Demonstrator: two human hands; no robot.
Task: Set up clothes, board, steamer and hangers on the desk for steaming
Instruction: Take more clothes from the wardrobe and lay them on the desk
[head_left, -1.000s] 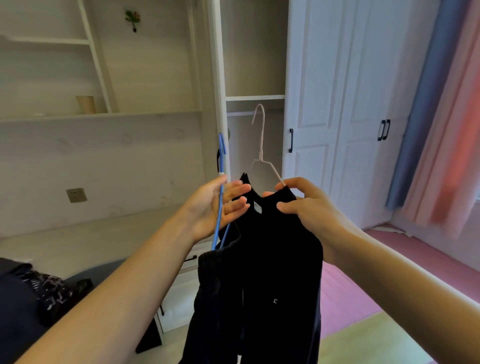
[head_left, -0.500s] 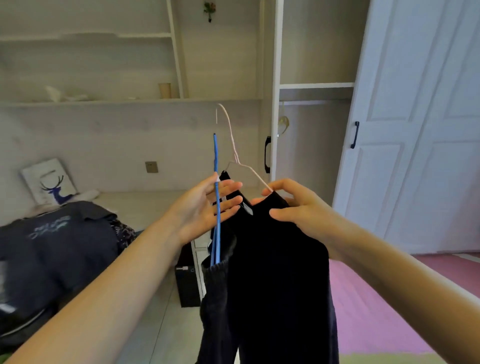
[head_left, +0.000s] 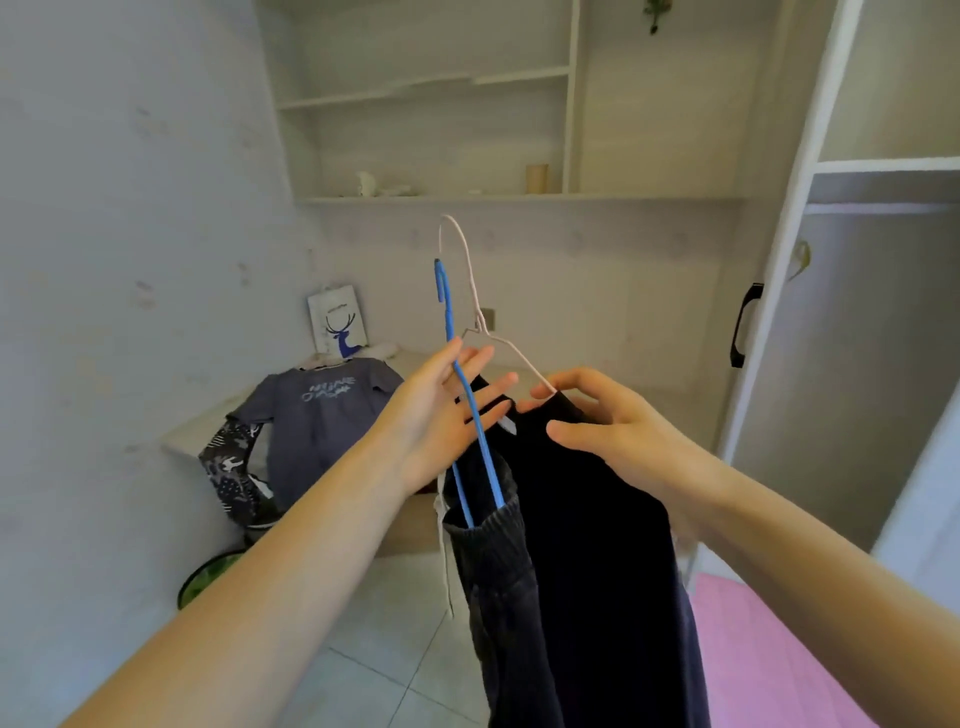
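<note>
Clothes (head_left: 587, 545), dark, hang near centre from a blue hanger (head_left: 457, 384) and a white hanger (head_left: 470, 275). Our left hand (head_left: 441, 415) props the blue wire with a slack, straight-fingered grip; our right hand (head_left: 608, 426) pinches the white shoulder, steadying both for the far-left surface (head_left: 208, 418).

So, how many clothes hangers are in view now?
2. A blue hanger rests against the open left hand, with grey trousers on it. A white hanger, carrying a black garment, is held by the right hand. Clothes on the desk may hide more.
</note>
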